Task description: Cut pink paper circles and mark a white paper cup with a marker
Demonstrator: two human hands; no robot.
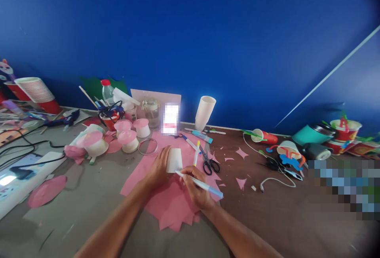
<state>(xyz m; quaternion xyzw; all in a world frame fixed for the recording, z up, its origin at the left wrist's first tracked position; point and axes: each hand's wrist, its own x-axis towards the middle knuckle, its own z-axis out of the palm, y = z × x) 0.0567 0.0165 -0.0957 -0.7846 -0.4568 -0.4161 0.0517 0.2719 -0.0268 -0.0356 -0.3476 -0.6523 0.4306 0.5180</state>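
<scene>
My left hand (159, 169) is closed around the left side of a white paper cup (174, 159), steadying it over pink paper sheets (170, 206). A white marker with a light blue end (204, 185) is pinched in my right hand (196, 186), its tip at the cup's lower edge. Any mark on the cup is too faint to tell. Just right of the cup lies a yellow-capped marker (196, 153), and beside that a pair of black-handled scissors (210, 165). A ring-shaped roll (148, 146) rests to the left.
White cups topped with pink discs (127, 141) stand at the left. Behind are a glass jar (151, 111), a blurred bright screen (171, 118) and a stack of white cups (205, 112). Pink scraps (241, 183), a cable (279, 179) and decorated cups (289, 150) lie at the right.
</scene>
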